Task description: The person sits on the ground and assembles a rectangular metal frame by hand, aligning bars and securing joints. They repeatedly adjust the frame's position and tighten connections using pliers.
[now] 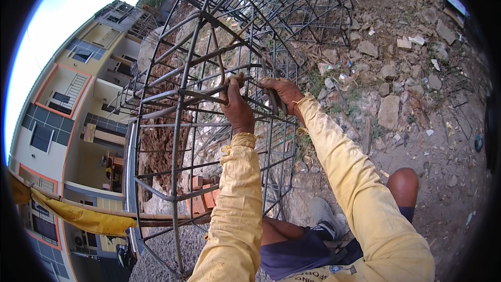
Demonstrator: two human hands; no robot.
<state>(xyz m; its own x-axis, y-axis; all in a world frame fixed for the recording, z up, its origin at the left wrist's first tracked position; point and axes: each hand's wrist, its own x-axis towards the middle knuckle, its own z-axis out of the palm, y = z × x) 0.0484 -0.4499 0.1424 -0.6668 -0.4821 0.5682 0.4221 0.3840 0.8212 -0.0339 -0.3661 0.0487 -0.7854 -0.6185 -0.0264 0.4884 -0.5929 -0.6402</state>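
A cage of steel reinforcing bars, with square stirrups along its long rods, fills the middle of the head view. My left hand is closed around a steel bar of the cage, its thumb pointing up. Just right of it, my right hand is closed at the cage's right side. Dark metal ends, like the handles of pincers, show below its fingers, though the tool's kind is not plain. The two hands are a short gap apart. Yellow sleeves cover both forearms.
More bar cages lie beyond. Rubble and broken stones cover the ground at right. Red bricks sit behind the cage's near end. A pole with yellow cloth crosses at lower left, before a building. My shoe is below.
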